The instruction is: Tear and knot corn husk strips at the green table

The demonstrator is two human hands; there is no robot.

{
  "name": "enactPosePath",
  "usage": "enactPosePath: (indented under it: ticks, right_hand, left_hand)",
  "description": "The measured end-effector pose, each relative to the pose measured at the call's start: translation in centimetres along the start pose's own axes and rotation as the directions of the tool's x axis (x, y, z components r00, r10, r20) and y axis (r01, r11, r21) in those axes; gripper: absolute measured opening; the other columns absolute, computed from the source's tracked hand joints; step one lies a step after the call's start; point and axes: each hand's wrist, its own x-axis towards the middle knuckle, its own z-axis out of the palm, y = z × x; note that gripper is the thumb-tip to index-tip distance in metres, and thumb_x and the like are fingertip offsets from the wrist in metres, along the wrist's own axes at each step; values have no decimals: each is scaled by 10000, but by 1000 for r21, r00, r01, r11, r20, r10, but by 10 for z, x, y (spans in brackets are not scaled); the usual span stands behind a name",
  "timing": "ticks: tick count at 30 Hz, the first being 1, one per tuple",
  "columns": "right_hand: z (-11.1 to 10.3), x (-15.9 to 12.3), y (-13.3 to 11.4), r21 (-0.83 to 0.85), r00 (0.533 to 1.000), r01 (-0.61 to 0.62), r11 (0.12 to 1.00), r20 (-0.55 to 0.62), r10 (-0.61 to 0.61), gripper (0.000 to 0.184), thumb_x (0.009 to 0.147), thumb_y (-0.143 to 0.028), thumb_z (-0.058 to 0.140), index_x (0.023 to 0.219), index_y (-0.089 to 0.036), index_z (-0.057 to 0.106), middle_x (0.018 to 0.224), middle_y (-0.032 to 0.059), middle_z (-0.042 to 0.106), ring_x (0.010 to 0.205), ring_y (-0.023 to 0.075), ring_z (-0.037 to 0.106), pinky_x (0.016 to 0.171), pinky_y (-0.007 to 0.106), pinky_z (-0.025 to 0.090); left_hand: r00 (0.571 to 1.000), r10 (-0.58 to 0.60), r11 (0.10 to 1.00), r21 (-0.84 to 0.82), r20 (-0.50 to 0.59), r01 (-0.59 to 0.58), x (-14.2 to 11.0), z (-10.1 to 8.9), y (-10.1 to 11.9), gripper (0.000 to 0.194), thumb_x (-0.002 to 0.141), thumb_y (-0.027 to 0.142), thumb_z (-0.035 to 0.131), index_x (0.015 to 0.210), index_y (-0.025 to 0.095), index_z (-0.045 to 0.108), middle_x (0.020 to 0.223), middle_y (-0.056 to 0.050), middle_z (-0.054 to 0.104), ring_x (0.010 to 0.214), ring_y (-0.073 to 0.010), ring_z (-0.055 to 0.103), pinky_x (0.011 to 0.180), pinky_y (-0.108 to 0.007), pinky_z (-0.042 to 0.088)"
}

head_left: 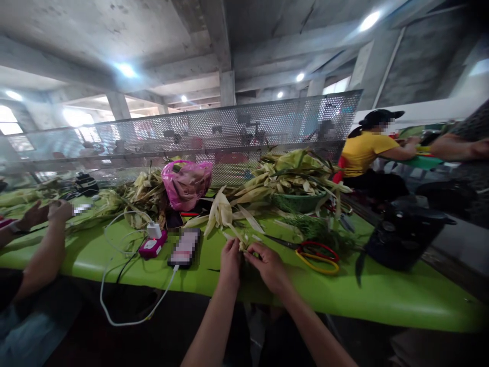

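Hands: left hand [230, 257] and right hand [269, 266] close together at the near-middle edge of the table [351, 293], thumbs and fingertips pinching; exact finger contact partly hidden.
Held piece: small, pale yellow-green, dry husk-like leaf [242, 244], between the fingertips, just above the table. Thin; judged liable to split or slip if the two pinches pull unevenly.
Loose husks: long cream husk leaves [220, 211] lie just beyond the hands; the held piece could snag among them.
Scissors: long dark blades, red and yellow loop handles [317, 258], right of the hands. Tip points left, near the right hand; a careless reach that way could nick a knuckle.
Phone: dark slab phone [185, 248], left of the hands, joined to a white charging cable [133, 324] that loops below the near edge. An arm or knee catching the loop might drag the phone off.
Charger: magenta block [153, 245] with white plug, farther left.
Heap: husks piled over the rim of a round green basin [298, 203], far right; a knock could spill leaves onto the feathery green sprigs [324, 229].
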Motion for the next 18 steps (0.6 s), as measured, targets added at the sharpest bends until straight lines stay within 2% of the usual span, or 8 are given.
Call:
enactPosePath:
  ticks: [4, 7, 10, 14, 16, 18]
  right_hand:
    - [-1, 1, 7, 89, 999, -42, 995, 6, 41, 161, 782, -331, 619, 675, -215, 591, 733, -13, 590, 754, 188, 547, 725, 288, 401]
    - [-2, 2, 16, 153, 996, -86, 985, -3, 87, 197, 755, -387, 657, 681, -210, 614, 703, -6, 598, 751, 203, 553, 719, 302, 421]
    - [-4, 2, 20, 232, 993, -114, 966, 7, 115, 250, 772, -454, 644, 804, -206, 649, 771, 12, 643, 797, 216, 583, 734, 311, 454]
    - [-6, 0, 16, 347, 990, -128, 929, -7, 139, 363, 776, -436, 666, 1075, -231, 638, 941, 31, 681, 893, 223, 603, 809, 328, 463]
    - [-6, -1, 14, 467, 984, -139, 873, -34, 175, 366, 773, -413, 679, 1088, -233, 643, 976, 44, 686, 917, 226, 612, 841, 341, 461]
    - [-5, 1, 15, 550, 970, -146, 822, -82, 227, 305, 770, -415, 681, 1001, -217, 662, 922, 45, 689, 882, 220, 622, 834, 344, 463]
  left_hand:
    - [998, -57, 998, -16, 25, 58, -2, -2, 3, 283, 669, 399, 754, 814, 170, 674, 747, -4, 655, 664, -131, 588, 646, -232, 437]
    - [996, -72, 997, -6, 45, 72, -5, -1, 5, 312, 671, 405, 765, 860, 169, 689, 808, -27, 674, 755, -152, 617, 721, -245, 455]
    - [997, -65, 997, 37, 31, 63, -9, 2, 7, 329, 682, 413, 767, 908, 182, 706, 920, -48, 693, 882, -169, 624, 803, -248, 452]
    - [986, -26, 994, 107, 166, 8, -14, 6, 11, 322, 653, 398, 801, 882, 189, 715, 947, -59, 698, 921, -187, 623, 848, -265, 447]
    - [972, -19, 991, 132, 233, -12, -15, 5, 11, 313, 670, 402, 791, 886, 189, 714, 936, -59, 696, 900, -181, 623, 841, -264, 448]
    - [967, -37, 989, 148, 251, 0, -14, 3, 9, 306, 701, 412, 765, 910, 195, 711, 934, -51, 689, 863, -162, 618, 812, -249, 449]
